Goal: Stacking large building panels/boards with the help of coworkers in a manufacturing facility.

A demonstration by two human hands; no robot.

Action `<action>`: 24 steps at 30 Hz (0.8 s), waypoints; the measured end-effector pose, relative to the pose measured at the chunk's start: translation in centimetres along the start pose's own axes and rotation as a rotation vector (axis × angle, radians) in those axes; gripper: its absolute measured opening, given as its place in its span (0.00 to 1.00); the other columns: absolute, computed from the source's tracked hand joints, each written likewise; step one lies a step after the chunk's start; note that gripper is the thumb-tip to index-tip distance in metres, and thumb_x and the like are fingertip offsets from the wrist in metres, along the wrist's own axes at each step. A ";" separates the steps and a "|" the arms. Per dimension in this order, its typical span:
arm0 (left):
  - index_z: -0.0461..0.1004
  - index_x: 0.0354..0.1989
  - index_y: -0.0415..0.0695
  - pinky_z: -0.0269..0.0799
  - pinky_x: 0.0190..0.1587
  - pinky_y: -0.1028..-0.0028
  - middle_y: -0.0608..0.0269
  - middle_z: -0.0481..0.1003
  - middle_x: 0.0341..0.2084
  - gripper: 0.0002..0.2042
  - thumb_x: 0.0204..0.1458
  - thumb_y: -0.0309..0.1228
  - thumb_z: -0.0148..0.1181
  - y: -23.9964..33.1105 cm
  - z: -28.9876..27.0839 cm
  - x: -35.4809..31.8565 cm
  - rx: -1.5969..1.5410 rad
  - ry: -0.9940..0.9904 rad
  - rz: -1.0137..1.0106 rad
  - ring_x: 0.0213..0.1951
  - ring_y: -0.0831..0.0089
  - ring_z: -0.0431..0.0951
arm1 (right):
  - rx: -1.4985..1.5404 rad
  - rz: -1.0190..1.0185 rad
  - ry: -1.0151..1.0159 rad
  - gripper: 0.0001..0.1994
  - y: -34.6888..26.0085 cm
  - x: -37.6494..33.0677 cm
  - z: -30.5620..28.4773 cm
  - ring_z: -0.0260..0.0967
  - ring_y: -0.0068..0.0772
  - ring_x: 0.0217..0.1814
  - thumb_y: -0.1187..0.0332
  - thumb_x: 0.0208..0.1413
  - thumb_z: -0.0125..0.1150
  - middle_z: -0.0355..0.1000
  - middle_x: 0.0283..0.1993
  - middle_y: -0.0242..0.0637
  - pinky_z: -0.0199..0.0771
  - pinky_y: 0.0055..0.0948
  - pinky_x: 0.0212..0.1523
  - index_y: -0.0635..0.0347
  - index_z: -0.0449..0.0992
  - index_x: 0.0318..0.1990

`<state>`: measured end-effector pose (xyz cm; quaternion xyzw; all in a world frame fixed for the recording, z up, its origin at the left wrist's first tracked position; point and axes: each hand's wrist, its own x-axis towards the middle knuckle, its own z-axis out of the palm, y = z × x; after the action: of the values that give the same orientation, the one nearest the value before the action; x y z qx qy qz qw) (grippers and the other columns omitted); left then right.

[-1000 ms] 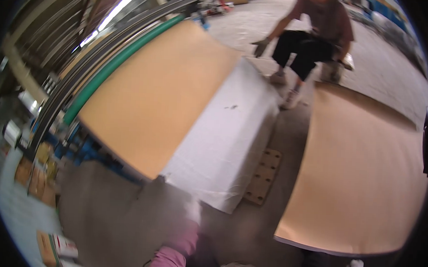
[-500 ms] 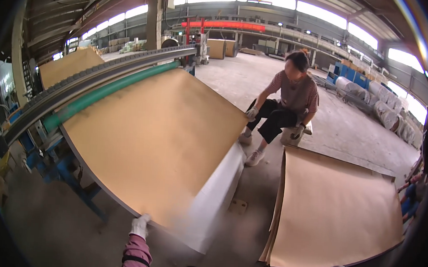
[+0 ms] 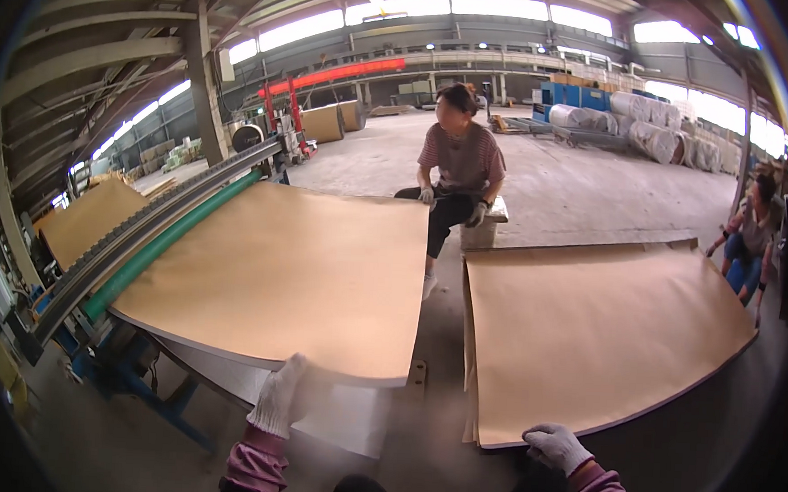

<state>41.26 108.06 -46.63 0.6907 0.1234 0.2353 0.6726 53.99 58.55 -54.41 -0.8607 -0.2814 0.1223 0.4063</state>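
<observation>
brown veneer sheet (image 3: pixel 295 272) flat, long axis away; left hand (image 3: pixel 281 399) grasps edge; right hand (image 3: pixel 557 446) clenched.

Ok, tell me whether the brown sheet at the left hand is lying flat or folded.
Flat and spread. The brown sheet lies unfolded across the white stack, its near edge at the gloved left hand.

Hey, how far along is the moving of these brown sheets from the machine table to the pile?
Done: a stack of brown sheets already lies on the right, several layers showing at its near edge. In hand: the left hand grips the near edge of the top sheet on the table, the right hand rests at the stack's corner. Left: that sheet is not yet across; the white pile beneath remains.
</observation>
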 end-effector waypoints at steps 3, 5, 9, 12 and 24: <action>0.73 0.36 0.40 0.80 0.26 0.61 0.53 0.78 0.23 0.17 0.58 0.44 0.52 7.4 5.5 -1.4 -0.454 -0.044 -0.312 0.20 0.62 0.79 | 0.540 0.363 0.011 0.14 0.2 -2.6 -0.4 0.73 0.32 0.35 0.73 0.45 0.63 0.75 0.37 0.37 0.77 0.26 0.38 0.60 0.75 0.42; 0.73 0.35 0.41 0.81 0.26 0.60 0.53 0.78 0.24 0.16 0.58 0.44 0.53 8.0 7.8 -1.7 -0.445 -0.041 -0.289 0.21 0.62 0.79 | 0.386 0.270 -0.013 0.12 0.1 -3.6 -0.9 0.71 0.27 0.34 0.69 0.50 0.62 0.74 0.36 0.33 0.75 0.24 0.36 0.61 0.75 0.42; 0.74 0.35 0.40 0.80 0.30 0.56 0.51 0.78 0.25 0.17 0.57 0.44 0.53 6.9 11.3 -2.1 -0.782 -0.274 -0.387 0.25 0.61 0.80 | 0.659 0.544 -0.048 0.11 -3.1 -3.2 -1.0 0.69 0.23 0.32 0.65 0.54 0.59 0.73 0.35 0.31 0.72 0.22 0.31 0.62 0.76 0.42; 0.73 0.35 0.40 0.80 0.32 0.56 0.53 0.78 0.25 0.16 0.59 0.42 0.51 4.6 13.4 -3.3 -0.474 -0.105 -0.403 0.26 0.62 0.80 | 0.626 0.444 -0.081 0.18 -8.3 -1.4 -0.3 0.69 0.21 0.37 0.63 0.56 0.57 0.73 0.39 0.33 0.70 0.20 0.37 0.66 0.74 0.49; 0.68 0.52 0.36 0.64 0.56 0.74 0.57 0.70 0.48 0.19 0.63 0.40 0.44 -7.8 20.2 -5.3 -0.012 -0.425 -0.056 0.51 0.73 0.69 | 1.176 0.377 0.345 0.18 -13.2 7.3 5.3 0.72 0.33 0.26 0.55 0.61 0.48 0.73 0.28 0.40 0.73 0.32 0.26 0.65 0.71 0.39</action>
<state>47.79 88.44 -54.85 0.7172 -0.0032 0.0662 0.6937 52.46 72.89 -47.55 -0.5360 0.0584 0.1856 0.8215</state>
